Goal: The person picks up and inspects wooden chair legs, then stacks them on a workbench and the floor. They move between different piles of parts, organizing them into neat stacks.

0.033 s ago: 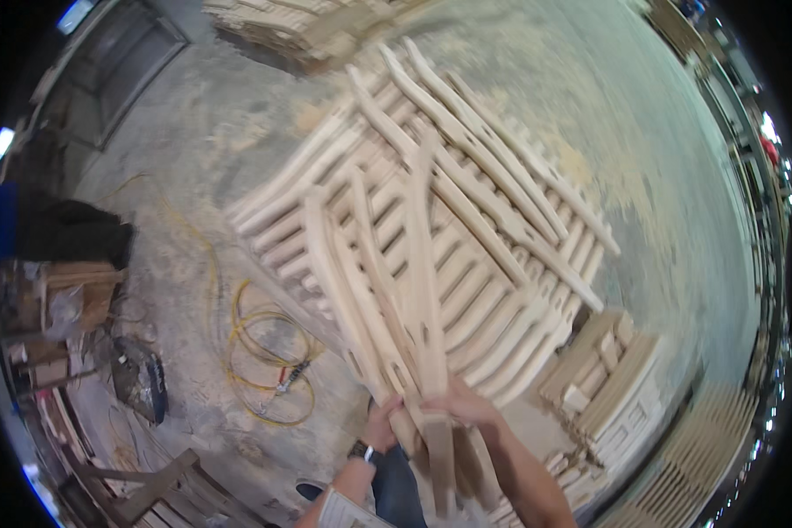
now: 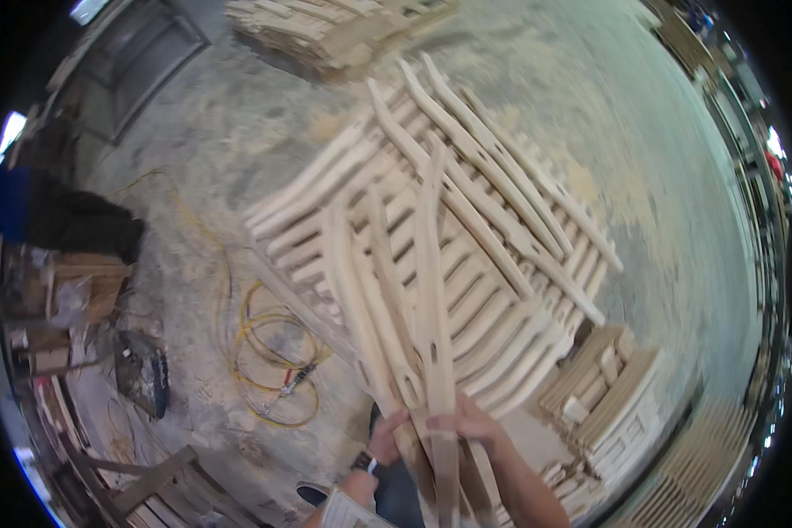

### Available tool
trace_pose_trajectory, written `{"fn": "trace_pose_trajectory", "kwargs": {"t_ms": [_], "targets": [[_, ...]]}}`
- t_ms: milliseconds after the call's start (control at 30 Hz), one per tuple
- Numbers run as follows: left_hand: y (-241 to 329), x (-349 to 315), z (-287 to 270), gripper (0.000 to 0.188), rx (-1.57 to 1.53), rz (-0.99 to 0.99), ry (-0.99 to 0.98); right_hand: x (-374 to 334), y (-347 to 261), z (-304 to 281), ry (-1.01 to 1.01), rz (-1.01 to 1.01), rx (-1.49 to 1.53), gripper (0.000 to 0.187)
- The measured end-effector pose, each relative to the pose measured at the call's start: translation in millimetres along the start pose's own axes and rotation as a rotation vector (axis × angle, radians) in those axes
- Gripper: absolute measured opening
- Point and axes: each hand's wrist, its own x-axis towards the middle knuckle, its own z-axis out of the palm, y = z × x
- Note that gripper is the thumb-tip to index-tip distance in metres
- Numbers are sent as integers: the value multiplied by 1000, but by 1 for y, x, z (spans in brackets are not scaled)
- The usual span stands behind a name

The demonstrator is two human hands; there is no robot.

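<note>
My right hand (image 2: 468, 421) is closed around a long, pale, curved wooden slat (image 2: 431, 299) with a slot in it. To its left, my left hand (image 2: 385, 438) grips another curved slat (image 2: 354, 304), its fingers wrapped over the edge. A third slat (image 2: 385, 282) lies between these two, and I cannot make out whether a hand bears on it. The near ends of the slats come in toward my body. Beneath their far ends is a layered stack of similar slats (image 2: 493, 321), with several loose slats (image 2: 475, 158) lying crosswise on top.
A coiled yellow hose (image 2: 277, 352) lies on the dusty floor at left. Cardboard-coloured bundles (image 2: 603, 374) stand at right, near a slatted wooden stack (image 2: 695, 466). Another wood pile (image 2: 343, 35) sits at the back. A person in dark trousers (image 2: 79, 229) is at far left.
The whole view has shifted slightly, so the stack and floor sit a little lower and farther right. Both hands keep their hold on the slats.
</note>
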Motion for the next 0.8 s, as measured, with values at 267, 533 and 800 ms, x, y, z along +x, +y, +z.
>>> {"fn": "trace_pose_trajectory", "kwargs": {"t_ms": [267,533,800], "targets": [[-4,-168,99,49,354,206,49,-173,-90,85,-126,174,-141,89],[33,-379,135,46,312,921,-45,-211,-207,270,-451,-39,-562,88],[29,-614,73,44,83,1603,148,-298,-229,527,-1042,-257,-800,86]]}}
